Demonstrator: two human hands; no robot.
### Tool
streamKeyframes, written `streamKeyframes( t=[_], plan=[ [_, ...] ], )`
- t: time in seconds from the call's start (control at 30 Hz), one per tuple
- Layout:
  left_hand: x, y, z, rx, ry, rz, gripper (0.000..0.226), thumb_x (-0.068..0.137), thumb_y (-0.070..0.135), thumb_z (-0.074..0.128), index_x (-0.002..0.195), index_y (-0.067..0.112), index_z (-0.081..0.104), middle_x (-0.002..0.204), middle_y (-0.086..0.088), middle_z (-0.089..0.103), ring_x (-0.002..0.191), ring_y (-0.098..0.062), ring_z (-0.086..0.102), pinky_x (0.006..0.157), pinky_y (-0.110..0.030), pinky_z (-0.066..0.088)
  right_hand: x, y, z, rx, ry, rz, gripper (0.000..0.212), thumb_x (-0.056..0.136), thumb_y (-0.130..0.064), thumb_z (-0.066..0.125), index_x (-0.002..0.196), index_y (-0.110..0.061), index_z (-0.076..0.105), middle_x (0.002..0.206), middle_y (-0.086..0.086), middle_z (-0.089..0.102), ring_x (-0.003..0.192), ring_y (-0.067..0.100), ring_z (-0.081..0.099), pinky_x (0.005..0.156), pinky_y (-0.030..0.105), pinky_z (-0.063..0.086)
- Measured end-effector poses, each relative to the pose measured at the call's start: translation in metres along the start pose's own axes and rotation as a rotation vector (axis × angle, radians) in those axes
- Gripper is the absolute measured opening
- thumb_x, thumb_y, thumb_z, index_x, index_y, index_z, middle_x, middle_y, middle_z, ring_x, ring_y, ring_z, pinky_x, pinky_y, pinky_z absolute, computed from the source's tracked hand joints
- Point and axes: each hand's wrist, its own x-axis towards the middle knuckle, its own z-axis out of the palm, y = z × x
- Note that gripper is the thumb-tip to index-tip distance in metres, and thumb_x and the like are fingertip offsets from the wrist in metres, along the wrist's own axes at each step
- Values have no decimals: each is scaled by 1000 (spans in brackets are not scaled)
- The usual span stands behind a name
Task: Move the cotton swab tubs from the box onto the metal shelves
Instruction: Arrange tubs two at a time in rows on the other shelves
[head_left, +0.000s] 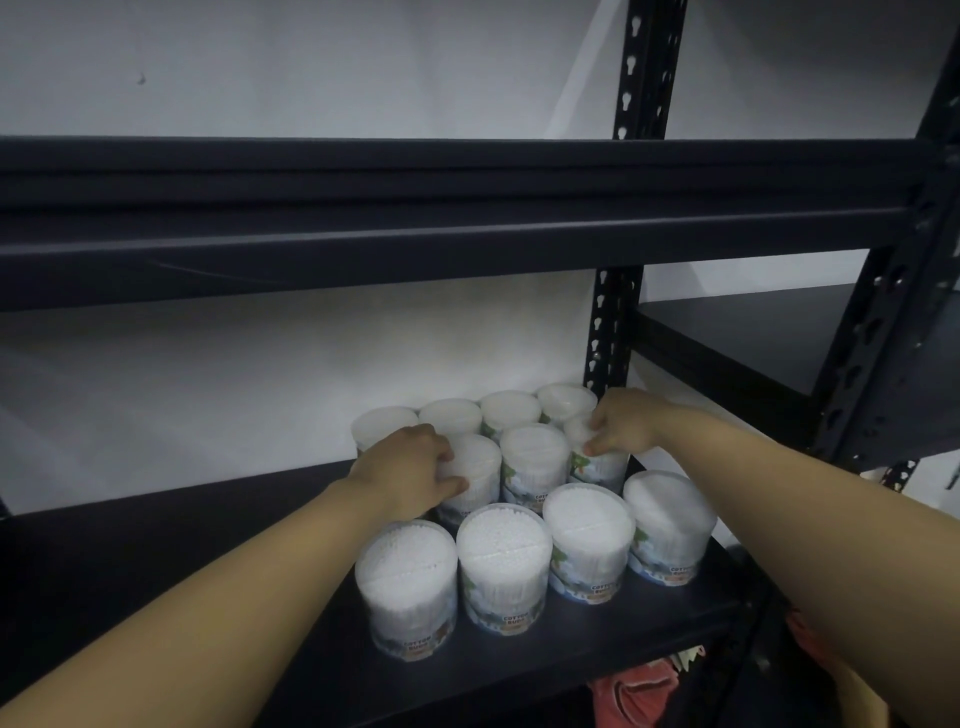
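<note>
Several clear round cotton swab tubs stand in three rows on the dark metal shelf (156, 561). My left hand (410, 470) grips the left tub of the middle row (475, 470), fingers curled round its top. My right hand (621, 423) grips the right tub of the middle row (597, 467) by its lid. Between them stands another tub (535, 457). The front row holds several tubs, among them one at the left (408, 582) and one at the right (667, 525). The box is not in view.
An upper shelf beam (467, 228) crosses above the tubs. A perforated upright post (610, 332) stands behind the tubs at the right. A second shelf unit (753, 338) adjoins on the right. Red cloth (639, 691) lies below the shelf. A white wall is behind.
</note>
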Motion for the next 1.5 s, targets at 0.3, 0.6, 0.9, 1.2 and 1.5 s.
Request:
streamKeyframes(
  t=[0.3,0.6,0.9,1.2,1.5],
  plan=[
    [1,-1,0,13,-19,-4,56,89,61,61,131,23,60,131,5,54,117,-16,52,99,-34,44,5,-2,-3,-26,-9,0,36,87,-48,70,83,-12,67,84,2,63,78,19,62,69,32,48],
    [-32,-15,-17,-128,77,130,48,100,42,55,144,23,53,144,4,54,130,-12,50,112,-30,39,-25,-38,3,-9,164,-155,62,91,-60,58,139,-21,58,144,-1,51,129,20,49,104,31,41],
    [-152,-9,-19,-87,202,384,34,90,52,68,110,25,71,111,16,64,104,-5,59,90,-26,49,-113,-90,52,147,132,-682,68,75,-60,72,136,-36,58,130,-27,54,122,-7,46,104,14,35],
    [-142,-20,1,-37,266,302,31,87,48,68,106,23,69,108,15,63,98,-4,55,84,-24,50,-87,-100,60,204,189,-651,58,77,-46,75,132,-30,63,133,-23,54,123,-5,45,99,0,25],
    [-133,-24,5,-52,289,241,33,83,48,69,106,24,67,105,15,62,98,-6,54,84,-27,51,-81,-107,62,263,198,-606,57,76,-39,79,129,-23,66,130,-16,57,120,-1,48,99,0,25]
  ],
)
